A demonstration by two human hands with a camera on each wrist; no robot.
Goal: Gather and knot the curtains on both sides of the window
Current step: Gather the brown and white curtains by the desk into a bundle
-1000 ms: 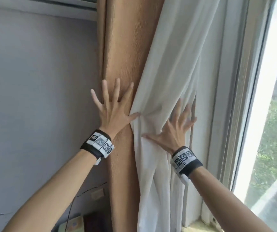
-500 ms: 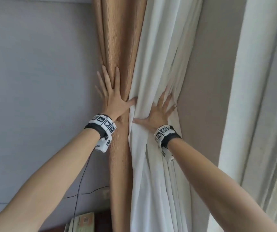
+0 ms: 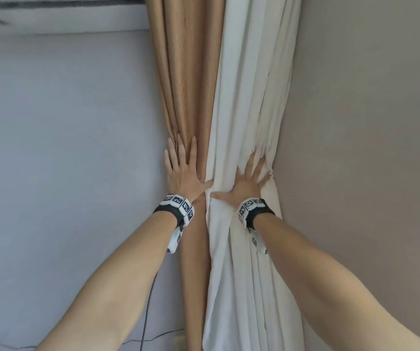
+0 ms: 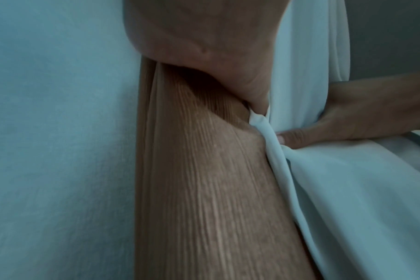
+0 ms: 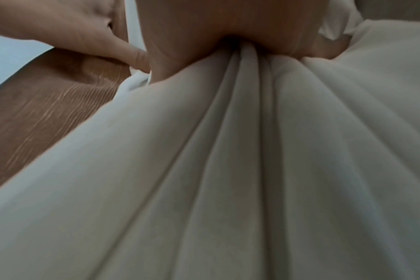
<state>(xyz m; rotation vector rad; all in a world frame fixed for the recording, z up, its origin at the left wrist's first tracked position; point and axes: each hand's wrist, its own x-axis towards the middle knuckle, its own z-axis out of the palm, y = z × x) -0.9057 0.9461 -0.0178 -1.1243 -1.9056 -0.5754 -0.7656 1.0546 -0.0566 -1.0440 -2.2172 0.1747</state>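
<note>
A tan ribbed curtain [image 3: 188, 84] hangs beside a white curtain [image 3: 249, 84]; both are bunched into folds at hand height. My left hand [image 3: 183, 171] presses flat on the tan curtain [image 4: 204, 189] with its fingers straight and close together. My right hand [image 3: 250, 179] presses flat on the white curtain [image 5: 228, 170], fingers spread and their tips sunk among the folds. The two thumbs point at each other and nearly touch, with the white curtain's edge [image 4: 264, 121] squeezed between them. Neither hand curls round the cloth.
A blue-grey wall [image 3: 64, 173] lies left of the curtains and a beige wall [image 3: 368, 148] lies to the right. A black cable [image 3: 148, 300] hangs down the left wall. A white ledge or unit [image 3: 52, 19] runs along the top left.
Both hands have slid towards each other and bunched the curtains tighter, and the left fingers have come together. The head view has turned left, so the window is out of sight.
</note>
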